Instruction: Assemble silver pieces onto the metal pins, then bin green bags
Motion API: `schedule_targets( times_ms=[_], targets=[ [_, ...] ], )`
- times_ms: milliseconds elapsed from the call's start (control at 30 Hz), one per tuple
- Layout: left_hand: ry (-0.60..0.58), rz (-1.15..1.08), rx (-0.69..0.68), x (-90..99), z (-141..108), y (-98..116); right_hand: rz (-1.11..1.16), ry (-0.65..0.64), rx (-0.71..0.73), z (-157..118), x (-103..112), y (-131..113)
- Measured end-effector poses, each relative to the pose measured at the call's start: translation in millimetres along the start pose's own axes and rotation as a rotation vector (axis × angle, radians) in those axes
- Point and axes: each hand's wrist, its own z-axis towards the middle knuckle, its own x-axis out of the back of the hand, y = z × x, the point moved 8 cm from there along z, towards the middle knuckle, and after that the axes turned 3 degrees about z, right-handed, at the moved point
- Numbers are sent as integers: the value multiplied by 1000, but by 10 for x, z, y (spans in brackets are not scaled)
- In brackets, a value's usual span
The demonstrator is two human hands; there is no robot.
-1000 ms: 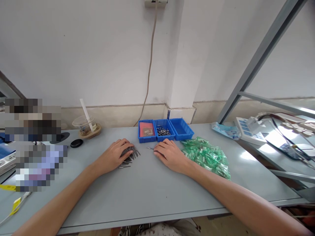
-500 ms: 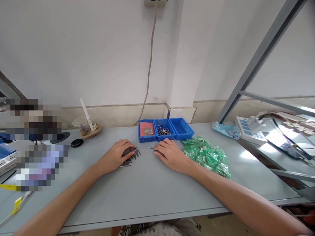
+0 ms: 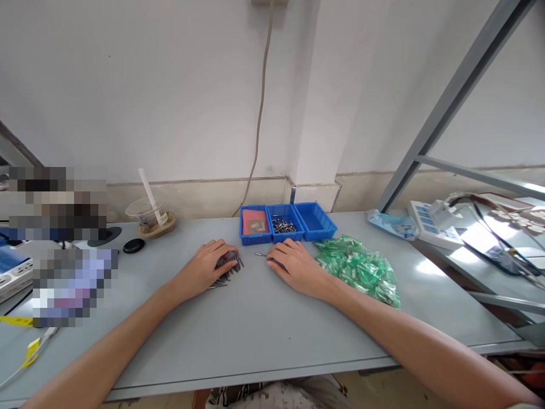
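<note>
Metal pins [image 3: 225,277] lie in a loose pile under the left hand [image 3: 207,265], on the left part of the grey surface [image 3: 255,335]. They fan out: those at its right edge point steeply from far to near, with their near ends a little to the right, while the nearest lie almost sideways, left to right. A single pin [image 3: 260,254] lies between the hands, its long axis mostly left to right; its bare end points left and slightly far, and its other end goes under the right hand [image 3: 293,264].

The left forearm reaches from the near left corner toward far right, palm down, fingers arched over the pile and thumb along its near side. The right forearm comes from the near right, palm down, with bent fingers over the single pin. Whether either hand's fingers grip the metal or only rest on it, I cannot tell.

Beyond the hands three blue bins stand side by side: the left bin [image 3: 255,240] has a red sheet [image 3: 252,215], the middle bin [image 3: 288,236] more pins [image 3: 283,225]. Green plastic bags [image 3: 357,264] lie just beside the right hand.
</note>
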Motion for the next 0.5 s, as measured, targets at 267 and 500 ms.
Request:
schedule_targets(
  times_ms=[267, 500],
  targets=[
    [-1, 60, 19, -27, -2, 14, -3, -13, -3, 6, -4, -3],
    [13, 11, 56, 29, -7, -15, 0, -10, -1, 7, -2, -5]
  ],
)
